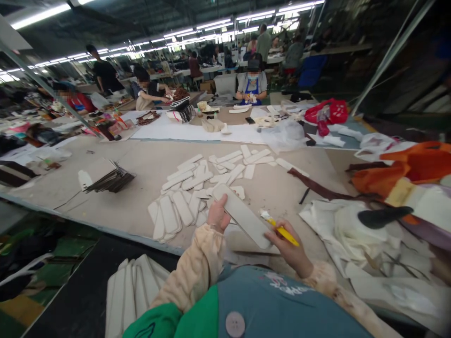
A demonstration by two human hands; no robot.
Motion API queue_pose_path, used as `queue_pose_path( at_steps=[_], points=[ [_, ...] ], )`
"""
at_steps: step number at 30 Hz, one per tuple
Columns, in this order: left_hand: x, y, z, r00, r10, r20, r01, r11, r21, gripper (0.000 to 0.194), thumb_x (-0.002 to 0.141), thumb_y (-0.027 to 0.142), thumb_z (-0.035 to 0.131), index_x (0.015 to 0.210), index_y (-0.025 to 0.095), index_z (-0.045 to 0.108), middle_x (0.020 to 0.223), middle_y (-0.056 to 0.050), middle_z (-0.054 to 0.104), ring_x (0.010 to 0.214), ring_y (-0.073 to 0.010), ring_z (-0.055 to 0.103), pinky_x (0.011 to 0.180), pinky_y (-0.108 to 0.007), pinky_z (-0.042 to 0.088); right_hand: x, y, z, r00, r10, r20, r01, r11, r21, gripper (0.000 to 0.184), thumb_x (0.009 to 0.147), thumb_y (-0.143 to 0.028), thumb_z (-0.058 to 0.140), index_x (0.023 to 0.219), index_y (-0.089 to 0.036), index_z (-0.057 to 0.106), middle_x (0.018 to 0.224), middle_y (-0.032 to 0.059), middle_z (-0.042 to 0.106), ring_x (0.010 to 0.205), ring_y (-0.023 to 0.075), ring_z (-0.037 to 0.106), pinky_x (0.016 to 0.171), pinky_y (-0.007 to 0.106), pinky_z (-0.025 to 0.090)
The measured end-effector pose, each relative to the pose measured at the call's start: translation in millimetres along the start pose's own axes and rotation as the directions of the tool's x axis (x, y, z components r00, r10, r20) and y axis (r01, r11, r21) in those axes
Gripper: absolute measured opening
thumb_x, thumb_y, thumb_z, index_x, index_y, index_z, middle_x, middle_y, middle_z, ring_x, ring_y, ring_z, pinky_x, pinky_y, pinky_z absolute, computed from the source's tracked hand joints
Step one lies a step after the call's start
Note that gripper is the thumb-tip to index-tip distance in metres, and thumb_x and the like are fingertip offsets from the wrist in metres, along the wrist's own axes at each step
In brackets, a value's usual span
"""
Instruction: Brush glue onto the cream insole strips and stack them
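My left hand (219, 215) is closed on the upper left end of a long, flat, off-white panel (243, 217) with rounded corners, held tilted above the table. In my right hand (289, 249) is a slim tool with a yellow handle (287, 234); its whitish tip points up and left, and I cannot make out its exact kind. The fingertips of that hand also touch the lower right end of the panel. Just beyond my left hand lies a loose heap of similar off-white panels (181, 206), some overlapping.
A stack of dark-edged sheets (111, 177) stands left on the table (141, 211). More panels (130, 291) lean by my left elbow. White cloth (348, 230), orange fabric (405, 164) and a brown strip (320, 188) lie right. Across the table a person in a blue apron (252, 89) works.
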State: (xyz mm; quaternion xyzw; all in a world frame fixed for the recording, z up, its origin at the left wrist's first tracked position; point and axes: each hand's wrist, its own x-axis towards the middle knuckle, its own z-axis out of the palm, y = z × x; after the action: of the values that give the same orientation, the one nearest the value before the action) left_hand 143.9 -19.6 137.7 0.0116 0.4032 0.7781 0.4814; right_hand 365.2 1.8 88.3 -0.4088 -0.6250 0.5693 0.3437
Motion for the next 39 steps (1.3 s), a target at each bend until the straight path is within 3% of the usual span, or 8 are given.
queue_pose_path(
  at_steps=[10,25,33,36,39],
  points=[
    [2.9,4.0,-10.1,1.000,0.001,0.012,0.000,0.999,-0.038,0.026,0.076,0.019,0.065,0.099,0.010,0.060,0.090,-0.012,0.071,0.098,-0.0256,0.065,0.092,-0.043,0.050,-2.2,1.0,6.7,0.999,0.032,-0.001,-0.032,0.998,-0.054,0.035,0.069,-0.041,0.072,0.084,-0.023,0.046,0.072,-0.0035,0.055,0.059,0.0124,0.050,0.053,0.022,0.042],
    [13.0,11.2,-25.9,1.000,-0.003,0.013,0.004,0.994,-0.106,0.037,0.066,0.027,0.074,0.097,0.010,0.061,0.090,-0.011,0.070,0.090,-0.0248,0.066,0.087,-0.039,0.050,5.3,5.7,27.2,1.000,0.006,-0.024,-0.009,0.991,-0.133,0.034,0.067,-0.044,0.070,0.082,-0.023,0.047,0.072,-0.0043,0.052,0.061,0.0132,0.049,0.055,0.022,0.042],
    [1.5,-37.8,-62.4,0.993,-0.121,0.001,0.120,0.988,-0.101,0.054,0.054,0.021,0.078,0.104,0.014,0.058,0.092,-0.010,0.069,0.090,-0.0254,0.065,0.083,-0.038,0.050,15.7,12.0,51.7,0.997,0.013,-0.078,-0.027,0.985,-0.173,0.037,0.066,-0.054,0.067,0.078,-0.023,0.049,0.067,-0.0035,0.053,0.058,0.0145,0.051,0.050,0.023,0.042],
    [9.6,-33.7,-76.6,0.991,-0.135,-0.010,0.134,0.989,-0.056,0.055,0.054,0.020,0.077,0.105,0.015,0.057,0.094,-0.010,0.069,0.091,-0.0257,0.065,0.083,-0.039,0.051,20.6,17.7,60.4,1.000,0.027,-0.016,-0.029,0.985,-0.168,0.037,0.068,-0.053,0.067,0.079,-0.023,0.049,0.068,-0.0024,0.056,0.060,0.0156,0.055,0.053,0.024,0.047],
    [32.1,-10.6,-91.2,0.992,-0.123,-0.023,0.123,0.992,0.005,0.052,0.057,0.018,0.075,0.106,0.015,0.057,0.092,-0.009,0.069,0.092,-0.0253,0.064,0.084,-0.039,0.051,27.3,22.0,64.6,0.998,0.050,0.030,-0.046,0.993,-0.111,0.035,0.073,-0.051,0.066,0.085,-0.022,0.050,0.086,0.0034,0.066,0.074,0.0196,0.063,0.068,0.030,0.054]
  ],
)
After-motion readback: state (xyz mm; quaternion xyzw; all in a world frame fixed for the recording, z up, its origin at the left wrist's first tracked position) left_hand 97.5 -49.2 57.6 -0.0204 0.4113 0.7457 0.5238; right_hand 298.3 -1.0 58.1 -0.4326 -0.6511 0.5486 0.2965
